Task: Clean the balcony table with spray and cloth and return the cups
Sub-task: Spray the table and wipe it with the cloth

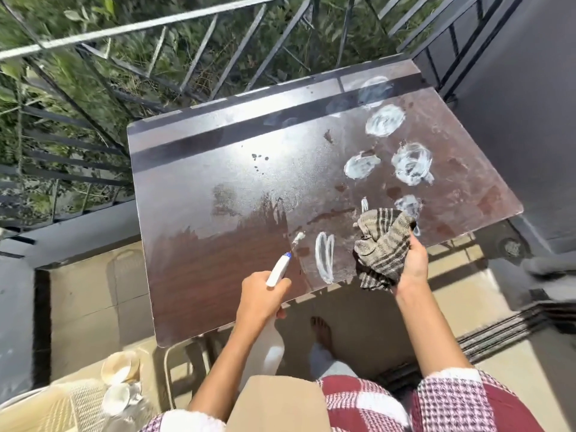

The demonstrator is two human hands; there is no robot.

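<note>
A brown wood-grain table (218, 275) stands before me, marked with several white foam patches (385, 120) and dark stains on its right half. My left hand (260, 294) grips a white spray bottle (279, 271) whose nozzle points at the table, with a small white jet just off its tip. My right hand (410, 263) holds a bunched striped cloth (383, 244) just above the near right part of the table. Two cups (120, 381) sit on a pale woven chair at the lower left.
A black metal railing (156, 57) runs behind and left of the table, with greenery beyond it. A dark wall (514, 104) closes the right side. My bare foot (321, 332) rests on the tiled floor under the table edge. A door track (514, 328) lies at right.
</note>
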